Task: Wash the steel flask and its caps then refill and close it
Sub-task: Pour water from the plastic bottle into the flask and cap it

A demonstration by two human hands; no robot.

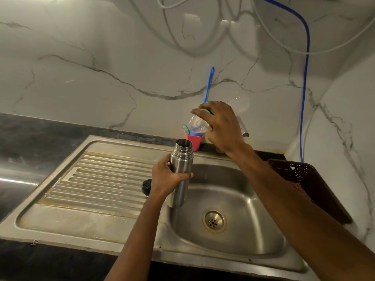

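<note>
Steel flask (pixel 181 169) upright in left fingers' (pixel 185 175) grasp, right fingers (pixel 199 112) round tilted clear bottle (pixel 197 124) above.

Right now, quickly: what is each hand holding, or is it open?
Left hand: gripping the steel flask, upright.
Right hand: gripping a clear plastic bottle, tipped toward the flask's open mouth.
</note>
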